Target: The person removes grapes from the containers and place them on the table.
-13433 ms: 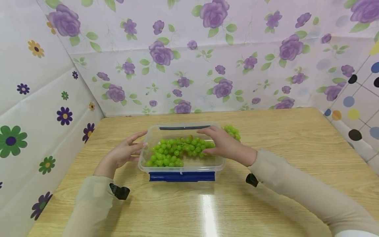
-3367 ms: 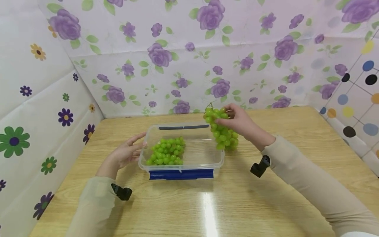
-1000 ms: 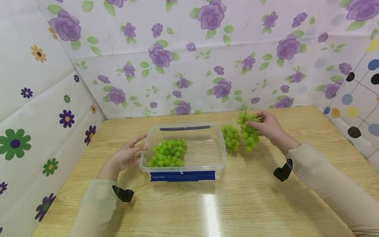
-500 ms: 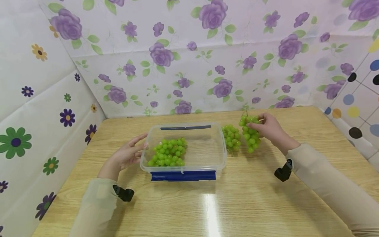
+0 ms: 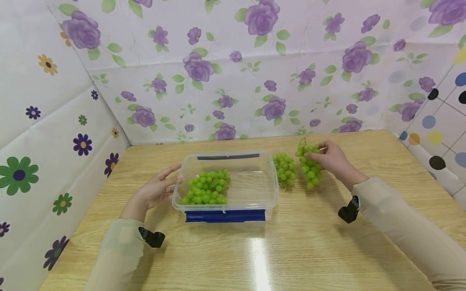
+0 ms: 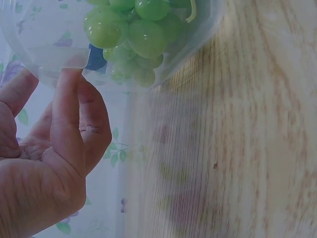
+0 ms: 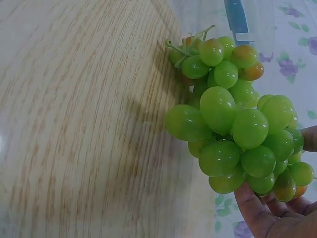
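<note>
A clear plastic box (image 5: 271,190) with blue clips stands mid-table and holds one bunch of green grapes (image 5: 206,188) in its left half. My left hand (image 5: 157,189) rests with straight fingers against the box's left wall (image 6: 54,54). My right hand (image 5: 329,157) pinches the top of a second grape bunch (image 5: 308,165) (image 7: 237,134), which hangs down to the table right of the box. A third bunch (image 5: 284,169) (image 7: 210,54) lies on the table between the held bunch and the box.
The wooden table (image 5: 284,250) is hemmed in by flowered walls at the left and back and a dotted wall (image 5: 437,133) at the right. A blue clip (image 5: 225,215) runs along the box's near side.
Earlier my right hand lifted a bunch out of the box and carried it right. Over the last second it has lowered the bunch slightly toward the table. My left hand has stayed put.
</note>
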`<state>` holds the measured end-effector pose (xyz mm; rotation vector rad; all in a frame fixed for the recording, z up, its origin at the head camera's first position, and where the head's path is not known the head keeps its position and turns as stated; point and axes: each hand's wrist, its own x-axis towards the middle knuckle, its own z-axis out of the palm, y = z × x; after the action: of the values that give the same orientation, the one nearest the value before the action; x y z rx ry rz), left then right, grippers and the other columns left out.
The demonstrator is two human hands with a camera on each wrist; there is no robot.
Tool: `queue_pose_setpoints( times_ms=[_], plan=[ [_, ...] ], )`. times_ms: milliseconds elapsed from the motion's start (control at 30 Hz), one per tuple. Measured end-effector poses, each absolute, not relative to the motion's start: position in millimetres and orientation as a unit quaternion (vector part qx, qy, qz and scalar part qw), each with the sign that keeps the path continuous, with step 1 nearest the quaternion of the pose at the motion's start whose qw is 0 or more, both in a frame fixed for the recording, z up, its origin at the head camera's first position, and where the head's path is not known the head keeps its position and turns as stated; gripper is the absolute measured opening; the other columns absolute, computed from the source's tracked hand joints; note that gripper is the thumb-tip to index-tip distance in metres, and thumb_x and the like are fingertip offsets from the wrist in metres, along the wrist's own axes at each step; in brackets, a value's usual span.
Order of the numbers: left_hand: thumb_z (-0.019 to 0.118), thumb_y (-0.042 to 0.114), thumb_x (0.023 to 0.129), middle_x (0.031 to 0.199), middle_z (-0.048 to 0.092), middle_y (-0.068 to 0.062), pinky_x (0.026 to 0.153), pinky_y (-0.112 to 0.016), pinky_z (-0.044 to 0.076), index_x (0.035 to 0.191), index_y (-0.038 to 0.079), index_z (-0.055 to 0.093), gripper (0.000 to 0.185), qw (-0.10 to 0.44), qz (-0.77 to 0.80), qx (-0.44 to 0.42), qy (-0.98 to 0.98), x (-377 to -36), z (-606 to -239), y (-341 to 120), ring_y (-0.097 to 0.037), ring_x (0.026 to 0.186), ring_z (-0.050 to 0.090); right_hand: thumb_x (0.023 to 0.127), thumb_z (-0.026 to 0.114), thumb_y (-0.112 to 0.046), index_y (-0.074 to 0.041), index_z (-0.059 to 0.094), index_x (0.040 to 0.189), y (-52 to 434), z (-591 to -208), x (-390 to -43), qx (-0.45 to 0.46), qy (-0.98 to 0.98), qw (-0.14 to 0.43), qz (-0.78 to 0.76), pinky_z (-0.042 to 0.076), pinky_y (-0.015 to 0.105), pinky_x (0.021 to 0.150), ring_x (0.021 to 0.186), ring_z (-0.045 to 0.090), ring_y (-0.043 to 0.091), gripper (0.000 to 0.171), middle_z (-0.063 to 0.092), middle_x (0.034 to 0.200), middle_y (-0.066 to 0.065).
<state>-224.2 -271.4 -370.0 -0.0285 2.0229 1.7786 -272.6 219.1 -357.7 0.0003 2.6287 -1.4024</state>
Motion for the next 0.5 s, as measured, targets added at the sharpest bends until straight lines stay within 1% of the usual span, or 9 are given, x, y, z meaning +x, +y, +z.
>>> queue_pose_setpoints(
  times_ms=[200,333,500],
  plan=[
    [0.053,0.034,0.098,0.147,0.029,-0.021,0.083,-0.028,0.055,0.154,0.027,0.013,0.069,0.22,0.642,-0.009,0.734,-224.2,-369.9,-271.6,-0.035,0.125,0.049,0.093,0.059,-0.037,0.01,0.026,0.139,220.2,-362.3,-273.4,0.003,0.882,0.08,-0.464,0.052,0.043,0.079,0.103,0.05,0.032,0.074,0.04,0.128,0.029],
    [0.053,0.035,0.098,0.145,0.032,-0.02,0.082,-0.027,0.055,0.154,0.027,0.014,0.069,0.221,0.641,-0.009,0.735,-224.2,-369.8,-271.7,-0.034,0.124,0.051,0.093,0.059,-0.037,0.009,0.027,0.14,220.3,-365.6,-273.4,0.008,0.884,0.08,-0.46,0.051,0.046,0.083,0.104,0.05,0.034,0.073,0.039,0.129,0.029],
    [0.054,0.035,0.097,0.145,0.032,-0.02,0.082,-0.028,0.055,0.154,0.027,0.015,0.07,0.223,0.643,-0.01,0.732,-223.7,-369.0,-271.5,-0.03,0.12,0.054,0.092,0.06,-0.036,0.009,0.029,0.138,218.9,-367.5,-272.3,0.015,0.888,0.077,-0.452,0.049,0.044,0.082,0.108,0.048,0.036,0.071,0.04,0.13,0.029]
  ],
)
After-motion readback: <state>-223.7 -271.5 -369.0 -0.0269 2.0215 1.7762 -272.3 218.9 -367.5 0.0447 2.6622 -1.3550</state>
